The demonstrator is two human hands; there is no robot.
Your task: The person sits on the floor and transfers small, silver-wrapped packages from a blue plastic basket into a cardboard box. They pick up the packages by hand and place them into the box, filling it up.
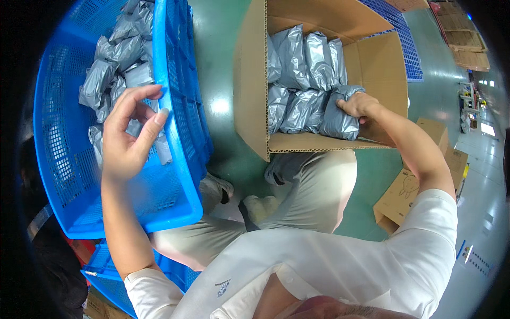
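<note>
Grasping a grey packet (338,121) at two o'clock, my right hand (360,105) presumably steadies it; my left hand (126,137), past nine, holds nothing.

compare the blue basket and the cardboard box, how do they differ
The basket is blue with holes in its walls; the box is brown with solid walls.
The basket's bags lie in a loose heap; the box's bags sit in two rows.
The left hand is empty over the basket; the right hand grips a bag in the box.
Both have open tops and hold grey bags.
</note>
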